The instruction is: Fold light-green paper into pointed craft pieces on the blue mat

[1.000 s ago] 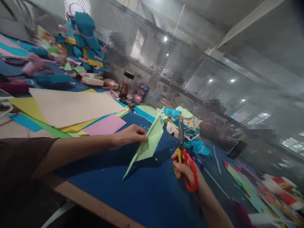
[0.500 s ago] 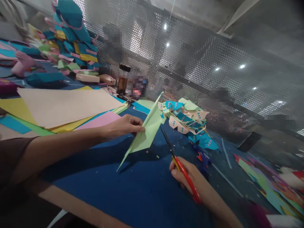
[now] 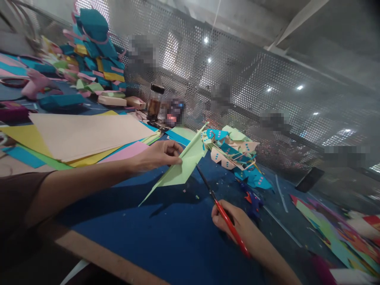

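My left hand pinches a folded sheet of light green paper near its folded edge, holding it tilted above the blue tabletop. In my right hand is a pair of red-handled scissors. Their dark blades look closed, and the tip points up at the paper's right edge; whether it touches the paper I cannot tell. Small paper scraps lie on the table below. Just beyond the paper is a pile of cut paper shapes in blue, cream and green, with small coloured squares on them.
Large sheets of coloured paper are stacked at left, with a lidded jar behind. A blue glue gun and clear glue sticks lie at right. More coloured paper is at far right. A blue paper model stands back left.
The scissors have moved slightly up and left, their tip now closer to the green paper. The paper's lower corner has shifted a little left. My left hand keeps its hold.
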Available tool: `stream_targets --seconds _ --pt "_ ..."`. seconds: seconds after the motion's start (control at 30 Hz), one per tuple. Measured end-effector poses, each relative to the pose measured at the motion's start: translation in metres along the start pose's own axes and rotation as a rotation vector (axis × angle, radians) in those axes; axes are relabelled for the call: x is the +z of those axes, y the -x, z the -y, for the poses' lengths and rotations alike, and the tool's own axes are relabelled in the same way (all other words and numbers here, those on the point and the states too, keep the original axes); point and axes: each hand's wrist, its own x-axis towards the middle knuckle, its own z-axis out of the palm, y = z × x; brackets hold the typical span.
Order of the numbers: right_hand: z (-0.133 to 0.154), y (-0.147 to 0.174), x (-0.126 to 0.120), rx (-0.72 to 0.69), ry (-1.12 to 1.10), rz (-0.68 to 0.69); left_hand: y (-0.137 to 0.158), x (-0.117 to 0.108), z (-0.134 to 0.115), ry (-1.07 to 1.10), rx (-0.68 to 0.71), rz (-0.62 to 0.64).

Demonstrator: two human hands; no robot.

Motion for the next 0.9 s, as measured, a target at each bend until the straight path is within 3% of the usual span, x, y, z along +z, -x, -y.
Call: stream_targets --seconds 0.27,0.9 --pt "0.012 0.004 0.000 -0.012 0.074 0.026 0.008 0.006 -0.012 -0.035 0.006 0.035" --pt "0.011 0.005 0.003 -0.020 0.127 0.040 0.008 0.006 -0.001 -0.137 0.103 0.096"
